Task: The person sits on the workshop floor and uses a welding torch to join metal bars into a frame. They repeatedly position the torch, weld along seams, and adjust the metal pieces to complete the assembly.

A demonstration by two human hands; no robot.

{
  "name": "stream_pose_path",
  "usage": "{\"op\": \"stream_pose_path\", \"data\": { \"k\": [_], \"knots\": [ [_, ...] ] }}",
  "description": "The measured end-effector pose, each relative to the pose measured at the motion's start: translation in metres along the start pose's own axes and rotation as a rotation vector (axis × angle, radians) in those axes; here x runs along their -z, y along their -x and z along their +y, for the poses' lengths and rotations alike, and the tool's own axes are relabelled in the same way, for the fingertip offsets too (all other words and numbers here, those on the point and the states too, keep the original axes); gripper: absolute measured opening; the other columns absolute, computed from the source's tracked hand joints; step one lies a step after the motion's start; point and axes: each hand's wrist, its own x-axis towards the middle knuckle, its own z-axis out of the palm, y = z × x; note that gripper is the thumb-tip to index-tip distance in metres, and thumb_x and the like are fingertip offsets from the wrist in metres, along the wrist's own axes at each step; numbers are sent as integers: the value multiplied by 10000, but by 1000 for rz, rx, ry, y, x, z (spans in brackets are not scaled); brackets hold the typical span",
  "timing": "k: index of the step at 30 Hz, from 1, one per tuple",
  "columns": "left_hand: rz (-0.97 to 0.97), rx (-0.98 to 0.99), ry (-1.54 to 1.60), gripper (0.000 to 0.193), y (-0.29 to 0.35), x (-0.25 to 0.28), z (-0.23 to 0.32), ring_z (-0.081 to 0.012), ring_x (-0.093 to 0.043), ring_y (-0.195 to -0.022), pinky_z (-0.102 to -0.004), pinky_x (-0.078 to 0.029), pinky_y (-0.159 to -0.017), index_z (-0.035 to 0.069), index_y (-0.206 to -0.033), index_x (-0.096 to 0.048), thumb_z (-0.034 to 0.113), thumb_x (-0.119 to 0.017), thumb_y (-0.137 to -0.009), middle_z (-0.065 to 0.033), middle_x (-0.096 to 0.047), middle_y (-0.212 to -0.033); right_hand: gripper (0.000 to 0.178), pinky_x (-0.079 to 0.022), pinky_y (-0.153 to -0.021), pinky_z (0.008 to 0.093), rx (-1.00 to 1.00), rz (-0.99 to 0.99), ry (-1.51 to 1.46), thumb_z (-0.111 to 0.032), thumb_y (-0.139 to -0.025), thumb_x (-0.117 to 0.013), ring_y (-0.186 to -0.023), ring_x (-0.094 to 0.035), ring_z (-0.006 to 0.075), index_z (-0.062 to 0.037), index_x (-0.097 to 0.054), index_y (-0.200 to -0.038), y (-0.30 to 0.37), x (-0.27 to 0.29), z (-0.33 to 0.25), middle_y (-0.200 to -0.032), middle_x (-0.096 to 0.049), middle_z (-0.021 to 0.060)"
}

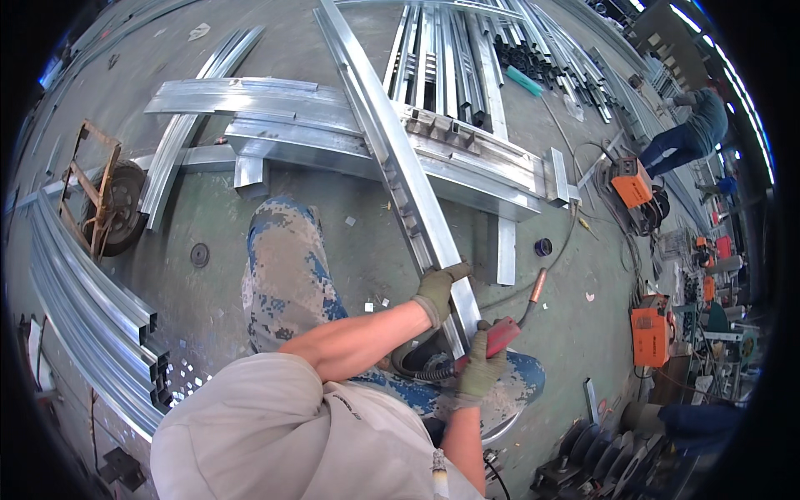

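Observation:
A long galvanized steel channel [407, 162] slants from the top of the view down to my lap, over a stack of other steel sections. My left hand [437, 293], in an olive work glove, is wrapped around it close to its near end. By that end, my right hand [482, 367], gloved the same way, is closed around a welding gun [502, 335]. The gun has a red handle, a black bent neck and a copper-coloured nozzle pointing away to the upper right. A black ribbed cable sleeve trails left beneath my right hand.
Stacked steel sections [300, 137] lie crosswise ahead; bundled channels [83, 287] are at left beside a rusty wheeled frame [98, 187]. Orange machines [650, 333] and cables stand at right. A co-worker [700, 125] bends at far right. A wire spool rack [600, 454] is lower right.

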Motion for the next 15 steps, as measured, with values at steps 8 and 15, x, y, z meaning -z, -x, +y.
{"op": "stream_pose_path", "data": {
  "k": [8, 15],
  "knots": [
    [52, -334, -799, 230, -58, 32, -19, -254, -710, -780, -406, -579, -718, 12, -1102, -647, 136, -727, -925, -126, -737, -924, 457, -490, -972, 319, -175, 18, 63, -185, -985, -750, -1057, -642, 161, 54, -617, -1350, -11, -18, -36, -1212, -699, 83],
    [330, -95, -460, 374, -8, -23, 2, -246, -656, -867, -404, -515, -768, -9, -1142, -652, 120, -808, -828, -146, -700, -951, 424, -484, -859, 288, -265, -1, -19, -217, -943, -801, -953, -614, 119, 4, -673, -1281, -20, -5, -5, -1111, -696, 29]
  ]
}}
